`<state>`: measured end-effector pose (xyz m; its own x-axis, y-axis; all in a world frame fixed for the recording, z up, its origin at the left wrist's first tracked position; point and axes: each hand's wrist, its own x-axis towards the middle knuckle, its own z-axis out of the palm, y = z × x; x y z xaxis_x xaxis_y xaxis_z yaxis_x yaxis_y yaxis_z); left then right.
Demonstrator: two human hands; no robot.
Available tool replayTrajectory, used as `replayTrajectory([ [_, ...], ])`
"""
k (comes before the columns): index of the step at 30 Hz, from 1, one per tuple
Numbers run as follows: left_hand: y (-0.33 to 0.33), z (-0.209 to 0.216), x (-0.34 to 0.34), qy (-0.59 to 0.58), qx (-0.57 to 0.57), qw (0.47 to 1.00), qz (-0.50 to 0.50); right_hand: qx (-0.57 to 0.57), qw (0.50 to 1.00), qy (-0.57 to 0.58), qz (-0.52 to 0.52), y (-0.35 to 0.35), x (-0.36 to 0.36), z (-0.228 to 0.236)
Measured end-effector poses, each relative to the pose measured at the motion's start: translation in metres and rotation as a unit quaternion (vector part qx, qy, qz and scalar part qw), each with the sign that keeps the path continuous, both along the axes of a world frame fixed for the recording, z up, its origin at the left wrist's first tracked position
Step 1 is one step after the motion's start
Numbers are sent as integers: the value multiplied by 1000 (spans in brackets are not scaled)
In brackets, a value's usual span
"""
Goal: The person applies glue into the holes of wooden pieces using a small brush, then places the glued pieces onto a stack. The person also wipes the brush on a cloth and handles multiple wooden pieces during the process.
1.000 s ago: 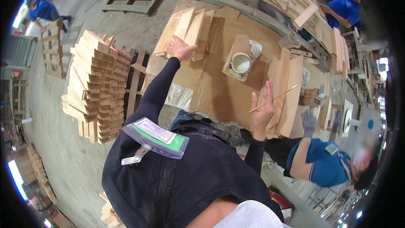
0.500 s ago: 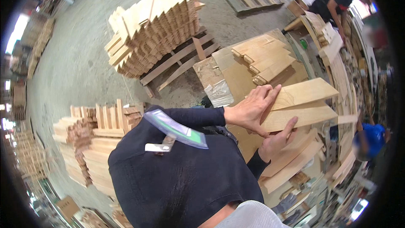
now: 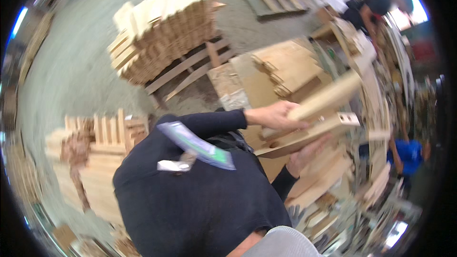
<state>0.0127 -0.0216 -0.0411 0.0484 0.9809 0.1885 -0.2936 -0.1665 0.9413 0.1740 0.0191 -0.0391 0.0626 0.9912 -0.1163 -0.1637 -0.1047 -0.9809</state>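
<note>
Two pale wooden boards are held up above the worktable, tipped on edge. My left hand (image 3: 277, 116) is closed around the near end of the upper board (image 3: 331, 96), its fingers reaching into the gap between the two. Along the lower side of the other board (image 3: 309, 132) lies my right hand (image 3: 305, 154), holding it from beneath with the fingers stretched along it. This lower board has dark holes in its edge and small holes in its far end. Motion blurs the boards and hands.
Several pointed boards (image 3: 295, 66) lie stacked on the brown table sheet (image 3: 254, 88). More loose boards (image 3: 316, 176) rest by my right forearm. A tall board stack (image 3: 166, 28) stands on a pallet, another (image 3: 95, 166) to the left. Two people (image 3: 376, 7) work at the right.
Both boards have turned from lying flat, faces up, to standing on edge, showing holes in the lower one. My left hand has shifted its grip, and the right has moved under the lower board.
</note>
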Motion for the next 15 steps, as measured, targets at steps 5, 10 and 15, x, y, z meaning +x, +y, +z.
replayTrajectory([
  [5,-9,22,-29,-12,-133,991,-25,84,989,113,41,1,0,-6],
  [10,2,15,-18,-98,-100,989,-40,136,982,51,121,1,-5,18],
  [15,6,8,2,-13,-71,994,-86,136,981,100,93,-8,-6,17],
])
